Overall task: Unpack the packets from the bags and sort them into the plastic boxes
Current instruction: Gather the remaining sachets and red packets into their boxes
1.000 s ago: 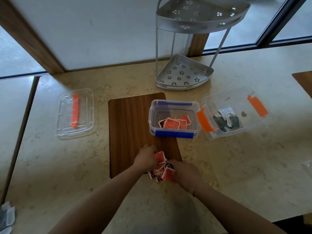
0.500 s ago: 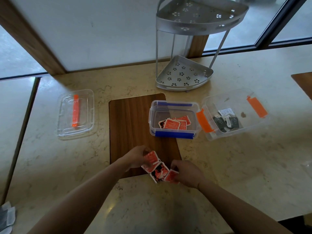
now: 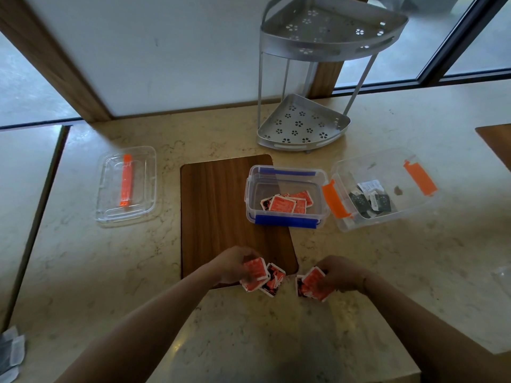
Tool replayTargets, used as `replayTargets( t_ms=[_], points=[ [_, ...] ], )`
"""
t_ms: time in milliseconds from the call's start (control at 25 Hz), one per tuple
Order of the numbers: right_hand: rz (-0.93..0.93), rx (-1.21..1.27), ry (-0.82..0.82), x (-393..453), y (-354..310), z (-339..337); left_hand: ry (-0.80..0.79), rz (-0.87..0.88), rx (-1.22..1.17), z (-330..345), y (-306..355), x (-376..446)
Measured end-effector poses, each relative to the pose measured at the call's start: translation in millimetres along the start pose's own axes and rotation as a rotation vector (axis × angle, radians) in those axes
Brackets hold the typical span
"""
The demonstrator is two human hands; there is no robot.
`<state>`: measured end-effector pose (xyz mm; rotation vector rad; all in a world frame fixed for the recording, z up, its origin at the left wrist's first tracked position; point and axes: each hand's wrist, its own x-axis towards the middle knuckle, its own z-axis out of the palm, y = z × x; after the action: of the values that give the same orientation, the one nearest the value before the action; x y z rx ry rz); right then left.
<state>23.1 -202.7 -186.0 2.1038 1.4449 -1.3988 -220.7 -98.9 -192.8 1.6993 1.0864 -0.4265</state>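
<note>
My left hand point(image 3: 231, 265) grips a small bunch of red packets point(image 3: 260, 276) at the near edge of the wooden board point(image 3: 218, 200). A hand's width to the right, my right hand point(image 3: 341, 275) holds another bunch of red packets point(image 3: 313, 283) just above the counter. Beyond them stands a clear box with blue clips point(image 3: 286, 221), with several red packets inside. To its right a clear box with orange clips point(image 3: 336, 199) holds several dark and white packets point(image 3: 370, 200).
A clear lid with an orange clip point(image 3: 127, 183) lies at the left on the stone counter point(image 3: 83, 272). A grey two-tier corner rack point(image 3: 302, 125) stands at the back. Grey packets point(image 3: 11, 352) lie at the near left edge. A clear plastic bag point(image 3: 503, 275) shows at the right edge.
The pile of red packets that both hands held together has been split. My hands have moved apart sideways, each with its own bunch.
</note>
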Motion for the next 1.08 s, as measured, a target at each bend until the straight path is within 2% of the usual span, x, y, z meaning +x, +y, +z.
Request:
replayTargets(
  t_ms=[120,240,360,480,680,880,1000,1080],
  points=[
    [-0.070,0.021,0.103,0.9,-1.7,5.6,0.002,0.061,0.225,20.1,12.8,5.0],
    [-0.081,0.033,0.123,3.2,-2.5,14.4,0.029,0.082,0.442,35.5,20.9,9.7],
    [-0.085,0.070,0.163,2.5,0.3,18.4,0.101,0.156,0.548,41.7,22.5,10.8],
    [-0.089,0.123,0.203,2.1,5.4,21.4,0.193,0.204,0.523,40.5,18.3,8.6],
    [-0.094,0.186,0.218,-0.3,7.7,20.5,0.286,0.162,0.412,29.0,8.4,5.3],
    [-0.115,0.301,0.210,-5.1,1.9,3.2,0.094,0.089,0.118,-8.0,11.8,-1.8],
    [-0.165,0.298,0.238,-13.1,-7.6,-15.8,0.065,0.108,0.048,-42.9,29.1,-13.7],
    [-0.230,0.287,0.283,-20.3,-19.4,-32.3,0.101,0.136,0.019,-69.0,44.4,-16.2]
  ],
)
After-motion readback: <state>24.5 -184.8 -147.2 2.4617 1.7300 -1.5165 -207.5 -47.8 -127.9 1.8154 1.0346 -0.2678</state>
